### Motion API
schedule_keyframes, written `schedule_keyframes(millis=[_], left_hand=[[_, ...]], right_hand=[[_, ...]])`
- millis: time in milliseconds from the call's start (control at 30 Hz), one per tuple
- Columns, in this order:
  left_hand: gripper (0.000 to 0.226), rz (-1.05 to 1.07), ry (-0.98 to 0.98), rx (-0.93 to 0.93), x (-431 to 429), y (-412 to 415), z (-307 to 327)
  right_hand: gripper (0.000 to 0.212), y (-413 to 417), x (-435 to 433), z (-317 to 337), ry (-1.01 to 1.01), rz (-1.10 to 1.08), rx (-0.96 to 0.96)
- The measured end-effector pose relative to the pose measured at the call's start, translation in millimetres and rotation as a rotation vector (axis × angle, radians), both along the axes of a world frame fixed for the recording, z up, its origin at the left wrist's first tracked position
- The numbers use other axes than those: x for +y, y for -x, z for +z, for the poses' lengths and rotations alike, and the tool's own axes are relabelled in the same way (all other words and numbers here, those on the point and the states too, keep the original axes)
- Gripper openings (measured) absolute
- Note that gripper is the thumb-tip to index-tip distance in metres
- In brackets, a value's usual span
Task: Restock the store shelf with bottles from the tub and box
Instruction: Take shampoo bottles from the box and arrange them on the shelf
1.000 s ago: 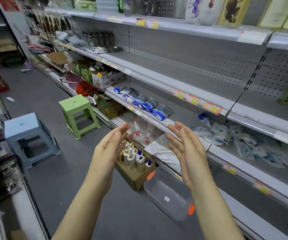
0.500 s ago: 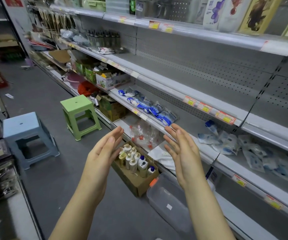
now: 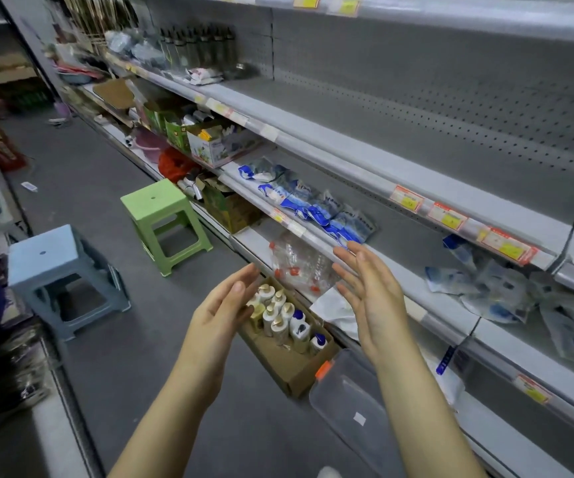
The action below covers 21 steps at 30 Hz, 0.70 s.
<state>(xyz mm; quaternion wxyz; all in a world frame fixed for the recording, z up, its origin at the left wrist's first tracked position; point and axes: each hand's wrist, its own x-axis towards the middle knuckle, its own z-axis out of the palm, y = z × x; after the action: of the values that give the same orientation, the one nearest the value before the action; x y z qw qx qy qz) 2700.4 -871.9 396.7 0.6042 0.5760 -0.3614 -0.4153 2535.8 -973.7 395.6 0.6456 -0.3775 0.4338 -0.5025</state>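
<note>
A brown cardboard box (image 3: 287,369) lies on the floor beside the shelf and holds several white bottles (image 3: 280,317) with gold or blue caps. A clear plastic tub (image 3: 354,405) with orange latches sits just right of it and looks empty. My left hand (image 3: 221,313) and my right hand (image 3: 370,293) hover above the box, palms facing each other, fingers straight, holding nothing. The grey store shelf (image 3: 347,157) runs along the right; its middle tier is mostly bare.
A green stool (image 3: 163,219) and a blue stool (image 3: 56,270) stand in the aisle to the left. Blue-and-white packets (image 3: 308,207) lie on a lower tier, clear bottles (image 3: 297,265) in a bag below. Dark bottles (image 3: 197,46) stand on the far upper tier.
The view has tilted down and shifted closer to the shelf. Both hands stay raised with palms facing, and have drifted slightly apart over the box.
</note>
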Motion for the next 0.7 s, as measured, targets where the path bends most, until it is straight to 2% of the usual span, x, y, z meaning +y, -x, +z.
schedule_keyframes(millis=[100,233,400,567,700], left_hand=[[0.038,0.033,-0.009,0.013,-19,-7,-7],[0.031,0.080,-0.044,0.040,-35,-23,-19],[0.035,0.109,-0.095,0.091,-63,-60,-38],[0.030,0.044,-0.155,0.131,-105,-108,-61],[0.025,-0.053,-0.225,0.135,-147,-171,-75]], right_hand=[[0.029,-9,-29,-8,-0.016,0.032,0.022],[0.028,-29,-55,-18,-0.054,0.062,0.032],[0.023,-65,-77,-34,-0.088,0.084,0.058],[0.028,-106,-100,-55,-0.123,0.036,0.119],[0.022,-152,-121,-71,-0.194,-0.087,0.180]])
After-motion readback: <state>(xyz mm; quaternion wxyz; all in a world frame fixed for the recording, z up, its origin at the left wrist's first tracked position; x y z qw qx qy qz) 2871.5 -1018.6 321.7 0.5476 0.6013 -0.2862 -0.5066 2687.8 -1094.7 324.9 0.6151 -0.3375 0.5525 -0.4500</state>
